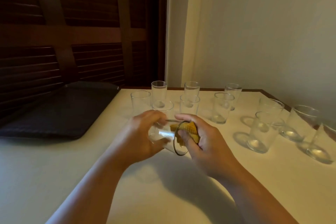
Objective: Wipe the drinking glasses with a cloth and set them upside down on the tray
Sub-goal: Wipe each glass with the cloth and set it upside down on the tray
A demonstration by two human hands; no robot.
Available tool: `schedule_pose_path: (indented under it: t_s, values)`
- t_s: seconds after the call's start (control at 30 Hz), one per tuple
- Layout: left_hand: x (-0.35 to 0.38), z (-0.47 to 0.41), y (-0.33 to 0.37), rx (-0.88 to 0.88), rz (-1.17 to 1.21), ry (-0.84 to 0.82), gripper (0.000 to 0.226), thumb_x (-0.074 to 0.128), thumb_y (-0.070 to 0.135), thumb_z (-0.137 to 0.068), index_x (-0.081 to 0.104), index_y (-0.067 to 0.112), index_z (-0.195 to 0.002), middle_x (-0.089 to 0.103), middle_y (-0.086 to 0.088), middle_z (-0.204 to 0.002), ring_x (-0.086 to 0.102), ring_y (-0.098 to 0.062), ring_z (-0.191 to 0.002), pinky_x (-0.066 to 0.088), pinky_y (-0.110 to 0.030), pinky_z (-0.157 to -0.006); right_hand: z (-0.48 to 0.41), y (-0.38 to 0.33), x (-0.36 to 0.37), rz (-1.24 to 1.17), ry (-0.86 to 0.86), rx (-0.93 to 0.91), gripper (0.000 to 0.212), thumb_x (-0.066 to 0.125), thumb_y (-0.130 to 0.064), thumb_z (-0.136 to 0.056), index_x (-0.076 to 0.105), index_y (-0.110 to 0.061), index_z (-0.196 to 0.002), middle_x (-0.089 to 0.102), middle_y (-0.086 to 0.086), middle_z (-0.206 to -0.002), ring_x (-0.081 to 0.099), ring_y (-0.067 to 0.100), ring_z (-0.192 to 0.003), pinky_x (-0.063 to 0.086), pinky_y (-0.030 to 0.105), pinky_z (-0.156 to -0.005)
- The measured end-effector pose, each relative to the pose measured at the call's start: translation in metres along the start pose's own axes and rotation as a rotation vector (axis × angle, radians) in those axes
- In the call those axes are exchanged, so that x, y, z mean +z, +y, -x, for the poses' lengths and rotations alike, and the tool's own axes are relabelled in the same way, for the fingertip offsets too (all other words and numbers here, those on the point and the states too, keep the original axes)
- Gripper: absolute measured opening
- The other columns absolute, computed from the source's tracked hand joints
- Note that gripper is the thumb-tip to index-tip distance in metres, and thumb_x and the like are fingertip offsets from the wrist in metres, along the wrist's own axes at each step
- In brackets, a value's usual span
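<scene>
Two bare forearms (87, 187) reach in from the bottom edge over a smooth, matte, cream-coloured counter (45, 169), casting a soft shadow on it. The left hand (143, 136) is curled round a clear, straight-walled glass (162, 135), which lies on its side above the counter with its thick base inside the palm and its round mouth turned toward the right hand. The fingers wrap over the top of the wall and the thumb comes under it. The right hand (201, 138) grips a bunched mustard-yellow cloth (190, 130) with a ribbed or waffled weave. Its fingers are closed round the wad and push it against the rim, and part of the cloth shows through the glass wall just inside the mouth. Beyond the hands, the standing glasses (222, 107) of the same plain cylindrical shape rest upright on the counter, mouths up. They form a loose cluster behind the hands and spread out toward the right edge. A dark rectangular tray (54, 114) with rounded corners and a finely textured surface lies flat at the counter's far left, well apart from the held glass. Behind it stands a dark wooden louvred panel (91, 23), and a plain pale wall (254, 32) fills the right.
</scene>
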State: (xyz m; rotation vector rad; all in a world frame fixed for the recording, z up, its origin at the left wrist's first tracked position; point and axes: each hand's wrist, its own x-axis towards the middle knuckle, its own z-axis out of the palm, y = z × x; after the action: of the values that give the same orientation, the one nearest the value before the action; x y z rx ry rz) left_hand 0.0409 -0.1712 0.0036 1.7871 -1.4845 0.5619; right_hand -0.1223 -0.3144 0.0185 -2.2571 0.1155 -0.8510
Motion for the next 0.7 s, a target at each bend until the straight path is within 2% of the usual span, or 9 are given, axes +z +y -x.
schedule_pose_path:
  t_s: [0.07,0.17,0.23,0.3,0.4,0.5,0.57,0.6,0.7]
  values:
    - [0.006,-0.001,0.009,-0.054,-0.191,0.14,0.038,0.081,0.03,-0.079,0.066,0.016,-0.111,0.065,0.007,-0.103,0.057,-0.006,-0.086,0.043,-0.015,-0.065,-0.001,-0.006,0.012,-0.271,0.074,0.268,0.011,0.059,-0.025,-0.102,0.068,-0.026,-0.109,0.07,-0.01,-0.089,0.064,0.006,-0.071,0.051,0.023,-0.065]
    - [0.019,-0.009,0.022,-0.147,-0.362,0.251,0.033,0.079,0.022,-0.084,0.066,0.014,-0.114,0.067,0.0,-0.109,0.061,-0.019,-0.096,0.049,-0.026,-0.061,-0.005,-0.015,0.021,-0.812,0.046,0.733,0.025,0.053,-0.022,-0.105,0.059,-0.011,-0.084,0.057,0.008,-0.062,0.04,0.014,-0.043,0.035,0.029,-0.05]
    - [0.019,-0.011,0.017,-0.132,-0.3,0.206,0.039,0.081,0.023,-0.083,0.064,0.014,-0.118,0.066,0.0,-0.115,0.062,-0.019,-0.099,0.052,-0.024,-0.064,-0.005,-0.013,0.018,-0.672,0.028,0.666,0.022,0.053,-0.024,-0.105,0.062,-0.011,-0.09,0.06,0.007,-0.066,0.044,0.014,-0.045,0.035,0.027,-0.048]
    - [0.014,-0.008,0.006,-0.024,-0.182,0.086,0.05,0.082,0.028,-0.08,0.063,0.014,-0.124,0.064,0.0,-0.123,0.062,-0.017,-0.108,0.049,-0.016,-0.076,-0.003,-0.005,0.007,-0.239,0.03,0.34,0.012,0.058,-0.028,-0.103,0.066,-0.025,-0.111,0.069,-0.007,-0.084,0.06,0.007,-0.063,0.046,0.023,-0.057]
    - [0.006,-0.001,0.001,0.052,-0.062,-0.016,0.061,0.088,0.032,-0.075,0.063,0.015,-0.128,0.066,0.003,-0.123,0.063,-0.012,-0.11,0.058,-0.025,-0.081,-0.002,0.003,-0.004,0.083,-0.022,-0.016,0.033,0.061,-0.03,-0.1,0.058,-0.035,-0.133,0.069,-0.019,-0.103,0.067,0.004,-0.092,0.052,0.017,-0.074]
    - [0.012,-0.002,0.013,-0.036,-0.187,0.136,0.045,0.084,0.028,-0.078,0.065,0.015,-0.117,0.067,0.005,-0.107,0.063,-0.011,-0.091,0.057,-0.027,-0.06,-0.003,-0.005,0.01,-0.285,0.105,0.292,0.014,0.058,-0.026,-0.102,0.067,-0.026,-0.113,0.069,-0.008,-0.088,0.063,0.006,-0.069,0.049,0.019,-0.061]
    - [0.02,-0.008,0.022,-0.082,-0.303,0.191,0.04,0.081,0.023,-0.082,0.065,0.014,-0.117,0.067,0.001,-0.109,0.063,-0.017,-0.097,0.053,-0.026,-0.061,-0.005,-0.01,0.017,-0.684,0.084,0.665,0.019,0.056,-0.025,-0.104,0.067,-0.015,-0.093,0.062,0.006,-0.07,0.049,0.014,-0.049,0.04,0.029,-0.05]
    - [0.022,-0.011,0.023,-0.082,-0.321,0.185,0.042,0.081,0.022,-0.083,0.064,0.013,-0.12,0.067,-0.001,-0.113,0.063,-0.019,-0.102,0.054,-0.028,-0.064,-0.005,-0.01,0.017,-0.714,0.067,0.724,0.022,0.055,-0.025,-0.104,0.065,-0.012,-0.09,0.06,0.01,-0.067,0.046,0.015,-0.047,0.037,0.03,-0.05]
    - [0.014,-0.011,0.011,-0.024,-0.176,0.045,0.057,0.081,0.024,-0.083,0.058,0.012,-0.134,0.063,-0.003,-0.129,0.059,-0.02,-0.118,0.057,-0.031,-0.085,-0.003,-0.004,0.008,-0.304,0.042,0.407,0.011,0.058,-0.028,-0.102,0.067,-0.025,-0.108,0.069,-0.004,-0.082,0.06,0.009,-0.065,0.047,0.025,-0.059]
